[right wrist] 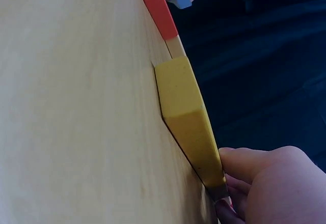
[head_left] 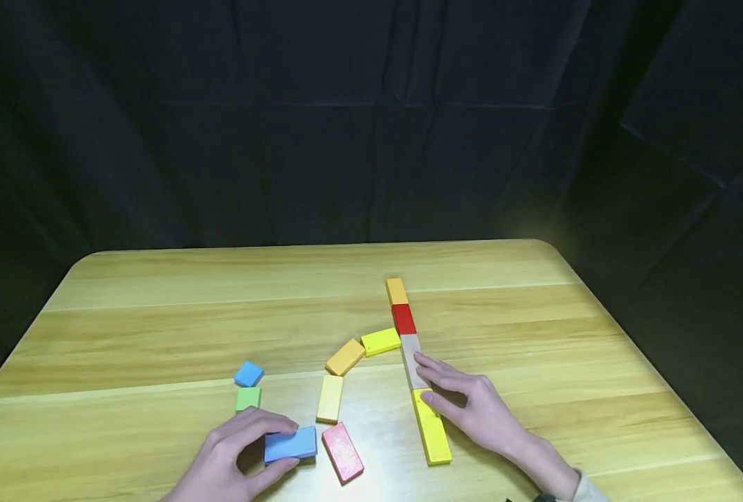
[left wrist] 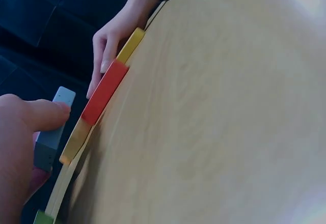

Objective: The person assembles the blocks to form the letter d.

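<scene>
My left hand [head_left: 224,457] pinches a long blue block [head_left: 290,444] between thumb and fingers, at the front of the table. The block's right end points at the pink block [head_left: 343,453], a small gap away. In the left wrist view the same blue block [left wrist: 63,96] shows between thumb and fingers. My right hand [head_left: 481,408] lies along a straight row of blocks, fingers extended. Its thumb touches the yellow block [head_left: 433,436], and its fingertips rest at the edge of the greyish-white block [head_left: 412,359]. Beyond these, the row continues with a red block [head_left: 404,318] and an orange block [head_left: 396,291].
A curve of spaced blocks runs from the row: yellow [head_left: 380,341], orange [head_left: 345,358], cream [head_left: 330,399], then the pink one. A small blue block [head_left: 249,374] and a green block [head_left: 248,397] lie beyond the left hand. Dark cloth [head_left: 321,139] hangs behind the wooden table [head_left: 158,335].
</scene>
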A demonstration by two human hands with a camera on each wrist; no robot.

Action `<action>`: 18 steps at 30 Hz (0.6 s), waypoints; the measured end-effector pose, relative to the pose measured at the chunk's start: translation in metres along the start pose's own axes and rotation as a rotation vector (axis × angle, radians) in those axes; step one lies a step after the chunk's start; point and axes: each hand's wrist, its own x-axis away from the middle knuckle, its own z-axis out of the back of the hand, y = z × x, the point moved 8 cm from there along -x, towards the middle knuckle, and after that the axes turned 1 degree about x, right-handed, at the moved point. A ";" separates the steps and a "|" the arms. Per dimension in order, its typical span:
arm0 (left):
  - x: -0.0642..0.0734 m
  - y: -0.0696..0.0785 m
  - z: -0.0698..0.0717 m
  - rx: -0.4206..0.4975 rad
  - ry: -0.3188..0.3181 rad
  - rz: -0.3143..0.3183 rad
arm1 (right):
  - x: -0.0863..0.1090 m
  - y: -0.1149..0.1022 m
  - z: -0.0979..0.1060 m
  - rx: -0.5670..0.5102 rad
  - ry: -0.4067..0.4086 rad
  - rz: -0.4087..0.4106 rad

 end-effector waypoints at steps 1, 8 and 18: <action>-0.001 0.002 -0.002 0.006 0.003 -0.004 | 0.000 0.000 0.000 0.000 0.000 0.000; -0.008 0.012 -0.017 0.082 0.008 -0.065 | 0.001 0.001 0.001 0.001 0.002 -0.006; -0.022 0.030 -0.042 0.127 0.018 -0.205 | 0.000 0.002 0.000 -0.006 -0.013 -0.019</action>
